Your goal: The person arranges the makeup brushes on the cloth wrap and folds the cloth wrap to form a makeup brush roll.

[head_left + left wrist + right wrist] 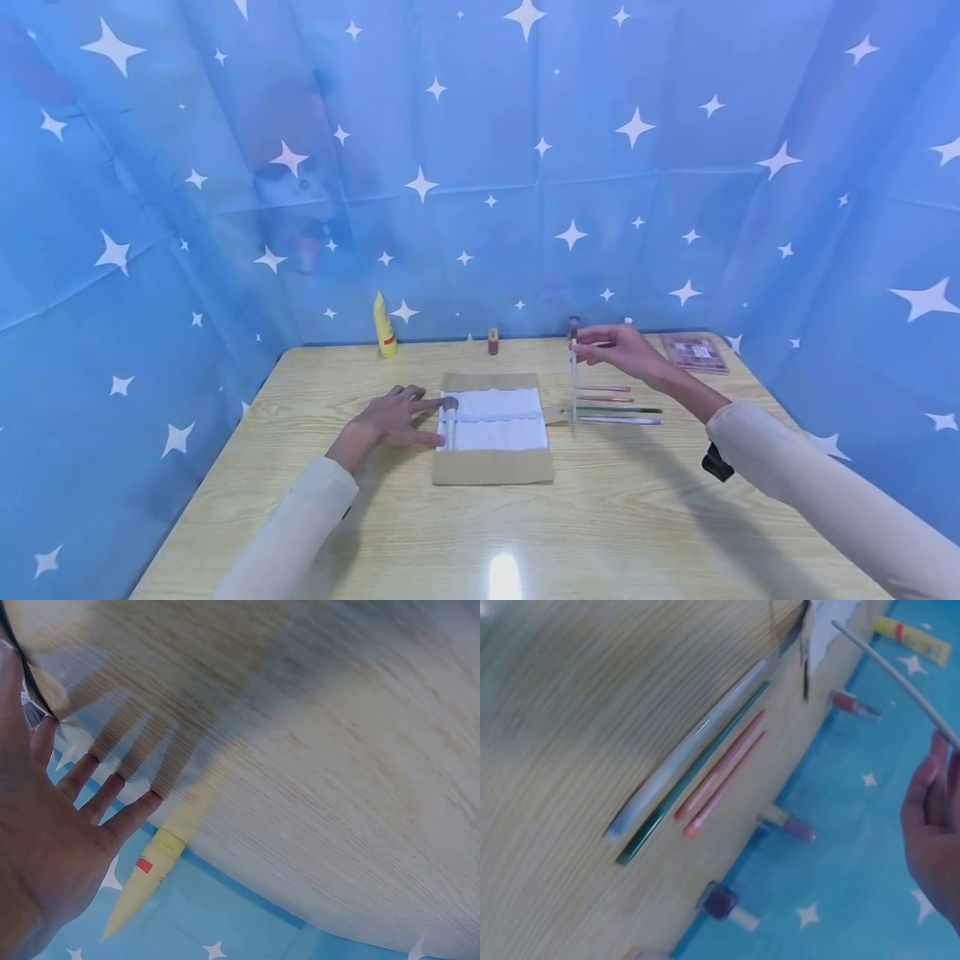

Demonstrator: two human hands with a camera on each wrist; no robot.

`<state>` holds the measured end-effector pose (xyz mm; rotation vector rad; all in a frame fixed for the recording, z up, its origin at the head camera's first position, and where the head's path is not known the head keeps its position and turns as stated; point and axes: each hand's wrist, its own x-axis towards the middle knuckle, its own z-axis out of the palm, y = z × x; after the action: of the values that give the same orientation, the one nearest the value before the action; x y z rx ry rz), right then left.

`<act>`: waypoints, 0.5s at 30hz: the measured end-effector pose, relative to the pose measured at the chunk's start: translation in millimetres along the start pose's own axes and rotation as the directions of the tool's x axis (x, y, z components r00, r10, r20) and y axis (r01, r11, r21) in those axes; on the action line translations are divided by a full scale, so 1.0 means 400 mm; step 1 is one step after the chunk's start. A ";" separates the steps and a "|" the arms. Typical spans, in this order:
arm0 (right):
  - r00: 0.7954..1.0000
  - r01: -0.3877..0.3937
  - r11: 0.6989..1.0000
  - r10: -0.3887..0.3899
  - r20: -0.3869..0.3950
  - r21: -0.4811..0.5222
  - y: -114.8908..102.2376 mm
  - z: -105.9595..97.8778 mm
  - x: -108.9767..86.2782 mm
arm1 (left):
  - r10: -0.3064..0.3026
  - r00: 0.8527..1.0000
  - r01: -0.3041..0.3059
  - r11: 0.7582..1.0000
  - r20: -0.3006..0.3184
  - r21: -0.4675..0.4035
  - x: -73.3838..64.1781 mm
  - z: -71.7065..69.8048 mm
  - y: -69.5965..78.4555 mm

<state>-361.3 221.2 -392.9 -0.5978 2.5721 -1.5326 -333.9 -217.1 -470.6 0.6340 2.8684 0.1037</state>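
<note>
An unrolled tan brush roll with a white lining (pixel 491 468) lies on the table. A makeup brush (pixel 451 415) with a dark round head sits upright along its left side. My left hand (pixel 390 417) rests at the roll's left edge, fingers spread and straight, fingertips right by that brush. Right of the roll, my right hand (pixel 618 350) pinches another makeup brush (pixel 574 375) near its head. Its pale handle (pixel 900 679) points down toward the table. Beside it lie two pink brushes (pixel 724 772), a green brush (pixel 694 772) and a pale one (pixel 686 750).
A yellow tube (pixel 385 327) stands at the back left of the table (pixel 360 533). A small reddish bottle (pixel 492 341) stands at the back middle, and a dark nail polish bottle (pixel 721 900) farther right. A flat palette (pixel 695 353) lies at the back right corner.
</note>
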 end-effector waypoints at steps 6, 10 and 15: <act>1.000 0.015 1.000 -0.015 0.011 0.026 -0.013 0.043 0.043 | -0.004 1.000 0.004 1.000 -0.005 0.003 0.003 0.004 -0.004; 1.000 0.019 0.999 -0.020 0.011 0.025 -0.017 0.066 0.070 | -0.005 1.000 0.005 1.000 -0.014 0.005 0.007 0.006 -0.005; 1.000 0.023 0.999 -0.023 0.017 0.032 -0.029 0.096 0.101 | -0.014 1.000 0.014 1.000 -0.014 0.005 0.007 0.008 -0.001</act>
<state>-384.9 169.5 -396.7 -0.6363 2.5316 -1.5652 -336.1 -216.2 -474.4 0.6162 2.8873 0.0987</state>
